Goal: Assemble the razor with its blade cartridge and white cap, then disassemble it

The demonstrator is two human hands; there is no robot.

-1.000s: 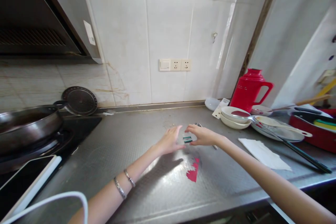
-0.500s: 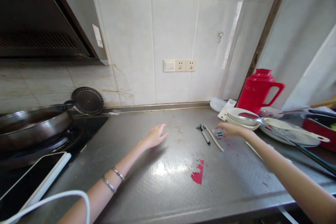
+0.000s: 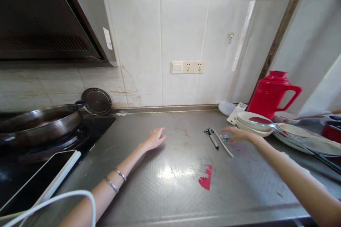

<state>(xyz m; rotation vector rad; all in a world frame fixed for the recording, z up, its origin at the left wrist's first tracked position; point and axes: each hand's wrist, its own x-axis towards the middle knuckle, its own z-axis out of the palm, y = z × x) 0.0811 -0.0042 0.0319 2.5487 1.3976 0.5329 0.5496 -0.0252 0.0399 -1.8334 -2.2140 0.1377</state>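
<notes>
My left hand [image 3: 154,139] hovers low over the steel counter [image 3: 149,191], empty, its fingers apart. On the right, my right hand [image 3: 236,134] has its fingers closed at a small clear plastic pack [image 3: 226,137] with teal bits inside. The fingers partly cover this pack, and it looks slightly blurred. Just left of it lies a thin pale stick-like piece [image 3: 222,143], slanting toward me. Beside that is a razor [image 3: 212,139] with a grey-and-black handle, its head pointing away from me.
A torn red patch [image 3: 206,177] marks the counter. At the right stand a red thermos jug [image 3: 269,94], stacked white bowls [image 3: 254,131] and a plate with utensils. To the left are a steel pan [image 3: 50,124] on the cooktop and a white-edged phone [image 3: 39,181] with a cable.
The whole view has shifted, so things appear farther right. My left hand has drawn slightly left across the counter. My right hand stays at the clear pack.
</notes>
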